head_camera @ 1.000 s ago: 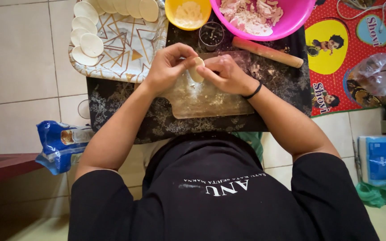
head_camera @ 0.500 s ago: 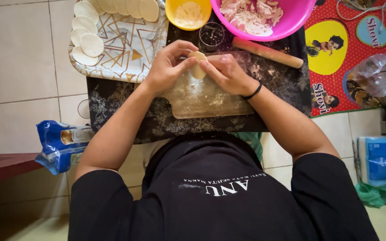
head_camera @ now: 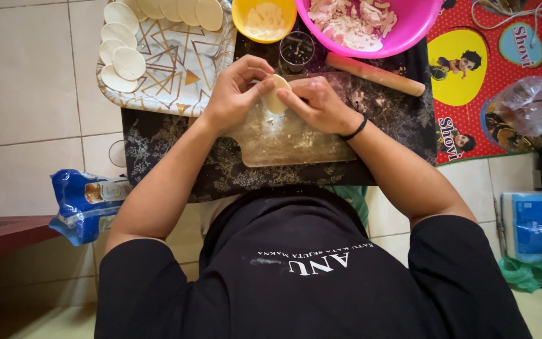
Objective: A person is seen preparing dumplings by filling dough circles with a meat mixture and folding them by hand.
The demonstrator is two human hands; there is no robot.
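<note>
From the head view, the left hand (head_camera: pixel 236 91) and right hand (head_camera: pixel 315 103) both pinch a folded dough round (head_camera: pixel 276 93), fingers closed on its edge, held just above the floured board (head_camera: pixel 290 138) on the dark mat (head_camera: pixel 170 157). To seal it well, I judge the pinches should run evenly along the open rim, pressing only the edge so the filling stays in. The tray (head_camera: pixel 170 56) of flat rounds (head_camera: pixel 128 63) lies to the left, the pink bowl (head_camera: pixel 409 31), yellow bowl (head_camera: pixel 265 19) and rolling pin (head_camera: pixel 374 73) just beyond.
</note>
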